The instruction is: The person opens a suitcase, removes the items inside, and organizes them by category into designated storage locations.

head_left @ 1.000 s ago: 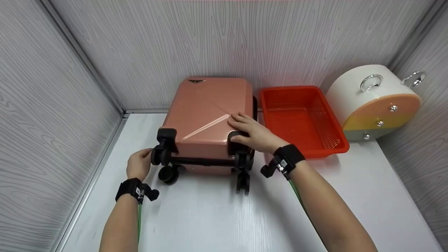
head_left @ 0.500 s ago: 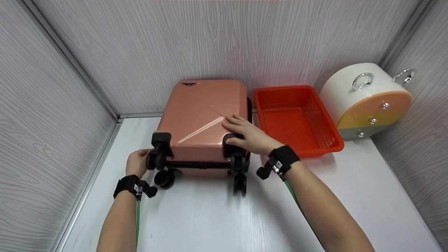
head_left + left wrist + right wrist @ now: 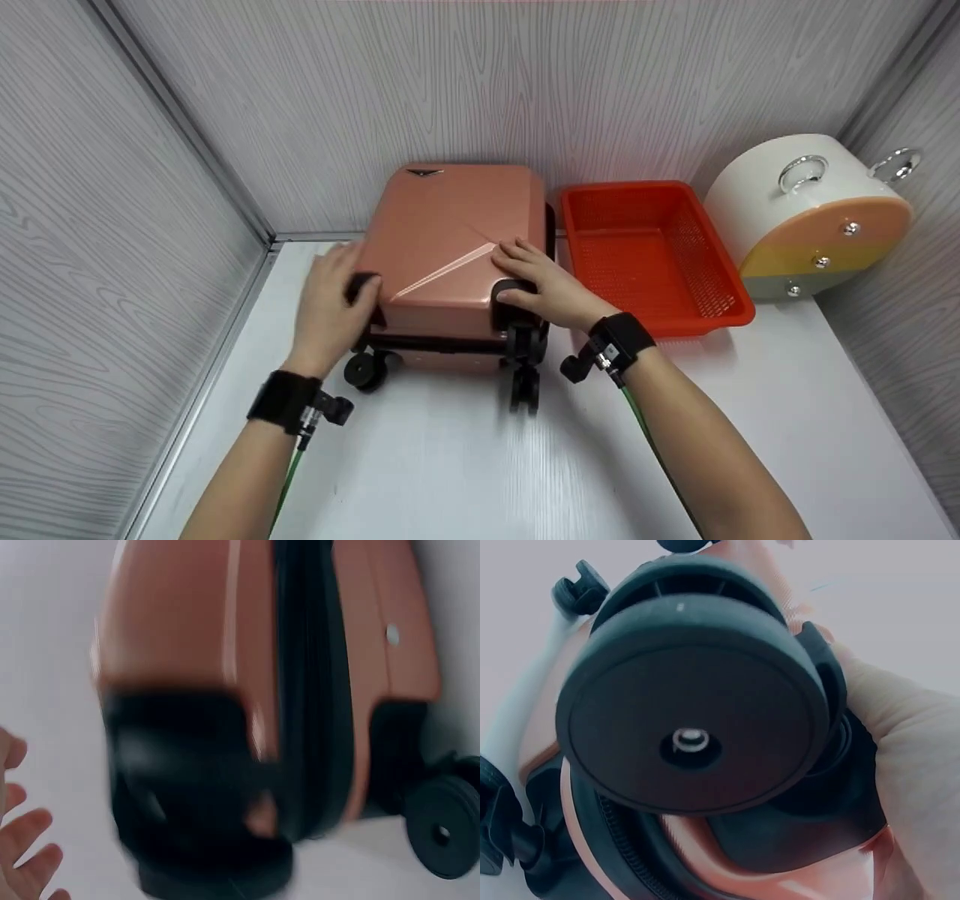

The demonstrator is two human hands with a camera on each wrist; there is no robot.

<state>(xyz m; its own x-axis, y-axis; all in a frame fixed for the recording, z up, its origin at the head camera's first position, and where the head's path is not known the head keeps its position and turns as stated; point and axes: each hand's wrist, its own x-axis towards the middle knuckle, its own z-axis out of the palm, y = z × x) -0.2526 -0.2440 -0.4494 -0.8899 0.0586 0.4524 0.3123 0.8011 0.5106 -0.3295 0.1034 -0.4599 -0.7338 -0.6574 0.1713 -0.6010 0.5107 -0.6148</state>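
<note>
A rose-pink hard-shell suitcase [image 3: 454,225] lies flat on the white table, its wheeled end toward me. My right hand [image 3: 551,291] rests on the near right corner, fingers spread over the shell and thumb by the black corner guard. At the near left corner is my left hand [image 3: 324,311], blurred, with fingers extended and thumb overlapping the black wheel mount there. In the left wrist view the fingertips [image 3: 30,836] stand apart from the suitcase's side. A large caster wheel [image 3: 690,705] fills the right wrist view, beside my right thumb. A lower left wheel [image 3: 365,371] shows near the table.
Right of the suitcase stands a red plastic basket [image 3: 637,262] with perforated walls. Beyond it is a white rounded box [image 3: 780,176] with metal handles and a striped, knobbed front. Grey wood-grain walls [image 3: 480,82] enclose the table [image 3: 450,465] at back and sides.
My left hand has come away from beside the near left wheel and moved up to the suitcase's upper left corner, its fingers now extended. The right hand stays on the shell.
</note>
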